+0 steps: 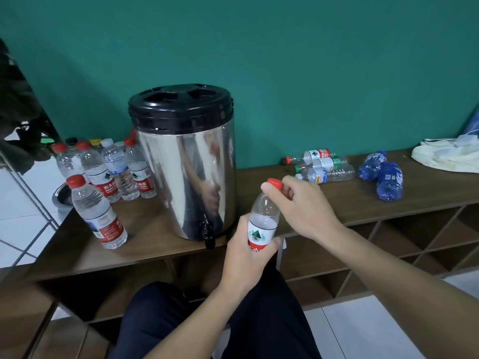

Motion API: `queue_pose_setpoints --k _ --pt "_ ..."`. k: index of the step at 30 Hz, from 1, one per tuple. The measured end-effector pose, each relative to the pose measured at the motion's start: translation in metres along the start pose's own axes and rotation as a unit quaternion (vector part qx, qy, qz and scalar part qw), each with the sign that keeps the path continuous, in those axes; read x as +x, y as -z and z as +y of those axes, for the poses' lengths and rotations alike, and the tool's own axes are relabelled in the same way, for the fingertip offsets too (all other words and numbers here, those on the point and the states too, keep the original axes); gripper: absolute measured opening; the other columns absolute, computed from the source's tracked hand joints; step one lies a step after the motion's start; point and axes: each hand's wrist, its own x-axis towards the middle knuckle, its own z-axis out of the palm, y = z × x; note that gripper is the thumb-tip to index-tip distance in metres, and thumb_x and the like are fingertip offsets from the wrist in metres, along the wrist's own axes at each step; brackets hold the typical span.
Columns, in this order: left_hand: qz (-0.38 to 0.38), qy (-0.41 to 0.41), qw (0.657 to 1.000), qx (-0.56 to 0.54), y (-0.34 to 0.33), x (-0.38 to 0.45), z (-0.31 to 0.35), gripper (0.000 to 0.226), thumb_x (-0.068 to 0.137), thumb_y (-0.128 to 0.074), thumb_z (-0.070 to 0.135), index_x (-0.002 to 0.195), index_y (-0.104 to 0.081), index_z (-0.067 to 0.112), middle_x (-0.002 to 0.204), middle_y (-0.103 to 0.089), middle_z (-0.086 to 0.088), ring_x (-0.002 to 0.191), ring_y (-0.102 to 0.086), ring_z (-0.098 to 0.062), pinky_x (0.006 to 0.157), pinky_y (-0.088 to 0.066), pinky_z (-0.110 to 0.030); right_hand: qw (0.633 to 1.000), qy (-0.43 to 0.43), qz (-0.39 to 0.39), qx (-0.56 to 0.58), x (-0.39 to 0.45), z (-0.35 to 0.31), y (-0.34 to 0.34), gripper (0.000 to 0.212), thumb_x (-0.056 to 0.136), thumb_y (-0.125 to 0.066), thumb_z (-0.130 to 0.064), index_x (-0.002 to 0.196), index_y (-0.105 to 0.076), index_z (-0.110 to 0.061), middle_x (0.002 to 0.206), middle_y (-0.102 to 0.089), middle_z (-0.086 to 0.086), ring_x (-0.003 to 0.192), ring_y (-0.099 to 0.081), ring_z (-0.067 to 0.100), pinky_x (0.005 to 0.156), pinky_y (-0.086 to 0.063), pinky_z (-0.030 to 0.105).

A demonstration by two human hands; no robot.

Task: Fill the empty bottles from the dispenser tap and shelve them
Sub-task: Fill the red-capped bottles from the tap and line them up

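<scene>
My left hand (246, 255) grips a clear bottle (263, 218) with a red and white label, held upright in front of the cabinet's edge. My right hand (298, 203) pinches its red cap (274, 183) from above. Just left of the bottle, a steel dispenser (186, 161) with a black lid stands on the wooden cabinet top (145, 250); its black tap (208, 233) points down over the edge. One capped bottle (97, 212) stands alone front left. Several more capped bottles (114, 169) stand behind it.
Three clear bottles (321, 164) and two blue ones (383, 174) lie on their sides on the right of the cabinet top. A pale cloth (445, 158) sits at far right. Open shelf compartments (388, 244) run under the top. My dark trouser legs (207, 320) are below.
</scene>
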Motion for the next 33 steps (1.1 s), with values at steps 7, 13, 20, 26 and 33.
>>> queue_pose_setpoints --k 7,13,20,26,33 --pt "0.002 -0.001 0.999 0.035 0.014 -0.02 -0.009 0.051 0.092 -0.09 0.037 0.132 -0.058 0.043 0.12 -0.076 0.019 0.11 -0.074 -0.007 0.095 -0.065 -0.042 0.99 0.012 -0.069 -0.123 0.014 -0.02 0.007 0.081 0.101 -0.043 -0.083 0.056 -0.033 -0.017 0.05 -0.033 0.0 0.048 -0.038 0.021 0.052 -0.029 0.035" --pt "-0.026 0.013 1.0 -0.003 0.027 -0.022 -0.018 0.045 0.091 -0.091 0.029 0.127 -0.065 0.036 0.112 -0.078 0.012 0.104 -0.075 -0.013 0.089 -0.066 -0.039 0.975 0.108 -0.171 -0.095 0.021 -0.025 0.007 0.067 0.114 -0.045 -0.055 0.064 -0.034 -0.011 0.057 -0.033 0.007 0.054 -0.033 0.023 0.059 -0.039 0.047" --pt "-0.088 0.013 0.995 -0.04 0.053 -0.017 -0.032 0.045 0.09 -0.093 0.015 0.127 -0.071 0.026 0.108 -0.077 0.005 0.098 -0.073 -0.011 0.085 -0.059 -0.025 0.922 0.189 -0.303 -0.148 0.023 -0.022 0.024 0.04 0.116 -0.03 -0.058 0.097 -0.044 -0.025 0.095 -0.049 -0.005 0.084 -0.053 0.018 0.083 -0.048 0.05" --pt "-0.145 0.05 0.986 -0.063 0.061 -0.023 -0.052 0.043 0.09 -0.092 0.013 0.126 -0.071 0.024 0.097 -0.075 0.005 0.081 -0.068 -0.01 0.08 -0.057 -0.032 0.893 0.222 -0.362 -0.149 0.017 -0.015 0.021 0.018 0.117 -0.039 -0.046 0.115 -0.052 -0.034 0.113 -0.049 -0.016 0.099 -0.057 0.013 0.093 -0.05 0.048" --pt "-0.151 0.063 0.985 -0.051 0.06 -0.027 -0.071 0.045 0.095 -0.088 0.014 0.132 -0.068 0.029 0.103 -0.075 0.013 0.093 -0.069 -0.006 0.088 -0.056 -0.027 0.901 0.241 -0.352 -0.077 0.021 -0.013 0.01 0.024 0.117 -0.052 -0.029 0.137 -0.061 -0.039 0.124 -0.055 -0.018 0.113 -0.06 0.012 0.098 -0.048 0.033"
